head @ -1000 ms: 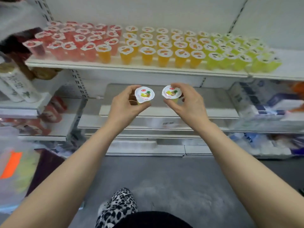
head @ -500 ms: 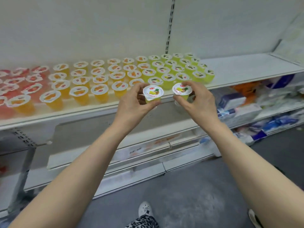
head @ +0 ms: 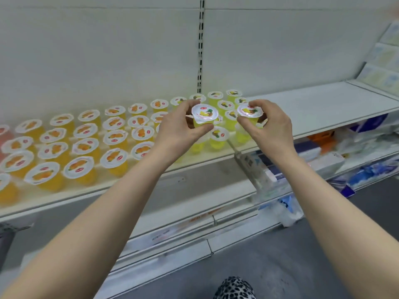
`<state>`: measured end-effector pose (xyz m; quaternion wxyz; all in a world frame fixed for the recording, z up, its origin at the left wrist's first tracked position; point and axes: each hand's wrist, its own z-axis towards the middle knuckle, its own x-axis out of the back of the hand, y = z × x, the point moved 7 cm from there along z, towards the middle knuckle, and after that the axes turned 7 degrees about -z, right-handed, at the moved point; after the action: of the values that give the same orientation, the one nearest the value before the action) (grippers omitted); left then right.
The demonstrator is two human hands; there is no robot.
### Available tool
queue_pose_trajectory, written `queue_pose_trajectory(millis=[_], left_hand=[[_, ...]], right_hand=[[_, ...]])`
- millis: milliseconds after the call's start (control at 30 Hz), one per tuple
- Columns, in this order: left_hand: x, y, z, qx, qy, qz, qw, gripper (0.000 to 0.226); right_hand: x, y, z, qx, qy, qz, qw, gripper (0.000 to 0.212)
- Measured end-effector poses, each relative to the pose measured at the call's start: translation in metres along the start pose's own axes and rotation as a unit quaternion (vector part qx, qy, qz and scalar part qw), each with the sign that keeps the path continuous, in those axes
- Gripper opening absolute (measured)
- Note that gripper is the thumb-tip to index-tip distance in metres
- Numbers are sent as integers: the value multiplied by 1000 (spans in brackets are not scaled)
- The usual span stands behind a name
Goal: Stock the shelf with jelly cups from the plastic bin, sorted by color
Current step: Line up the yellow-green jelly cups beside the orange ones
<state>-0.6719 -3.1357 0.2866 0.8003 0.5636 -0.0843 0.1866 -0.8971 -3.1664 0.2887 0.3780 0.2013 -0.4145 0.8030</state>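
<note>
My left hand (head: 179,128) grips a yellow-green jelly cup (head: 204,114) with a white pineapple lid. My right hand (head: 269,128) grips a second yellow-green jelly cup (head: 249,112) of the same kind. Both cups hang upright just above the yellow-green group (head: 222,130) on the white shelf (head: 313,104). Left of that group stand several orange jelly cups (head: 86,143) in rows. A sliver of pink cups (head: 3,134) shows at the far left edge. The plastic bin is out of view.
The shelf's right part is bare white board. Below it a lower shelf holds blue and white packages (head: 367,167) and an orange pack (head: 323,137). Pale boxes (head: 386,67) are stacked at the upper right. A slotted upright (head: 200,46) runs down the back wall.
Both hands have carried their cups up and forward, from in front of the shelf edge to above the yellow-green group. My view has turned right, so the pink cups slid almost out of frame.
</note>
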Motion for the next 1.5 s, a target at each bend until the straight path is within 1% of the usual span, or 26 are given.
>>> queue_pose_trajectory(millis=[100, 200, 300, 367, 533, 667, 800, 1000, 1300, 1433, 1500], left_hand=[[-9, 1, 21, 11, 6, 4, 1000, 50], [-15, 2, 42, 18, 34, 28, 999, 49], [-24, 0, 61, 38, 69, 42, 996, 48], [-34, 1, 72, 49, 90, 47, 994, 46], [-64, 3, 96, 82, 132, 52, 986, 44], [-80, 3, 103, 106, 157, 68, 980, 45], [-89, 5, 105, 125, 184, 81, 972, 42], [-99, 11, 110, 140, 207, 85, 964, 44], [-123, 16, 131, 118, 182, 141, 966, 50], [-145, 20, 150, 95, 146, 175, 969, 45], [-161, 21, 163, 77, 119, 205, 969, 45]], right_hand=[[4, 24, 32, -27, 10, 19, 999, 36], [5, 54, 71, -48, 5, 23, 999, 36], [-2, 91, 109, -85, -25, 37, 995, 36], [-11, 114, 132, -92, -55, 42, 993, 35], [-47, 157, 165, -55, -155, 13, 986, 37], [-77, 175, 176, -24, -205, 6, 979, 36], [-100, 186, 188, -7, -233, 5, 972, 34], [-122, 191, 204, 23, -247, 24, 969, 34], [-135, 191, 213, 73, -255, 20, 964, 34], [-130, 194, 218, 131, -288, -8, 949, 39], [-122, 196, 223, 161, -291, -16, 943, 43]])
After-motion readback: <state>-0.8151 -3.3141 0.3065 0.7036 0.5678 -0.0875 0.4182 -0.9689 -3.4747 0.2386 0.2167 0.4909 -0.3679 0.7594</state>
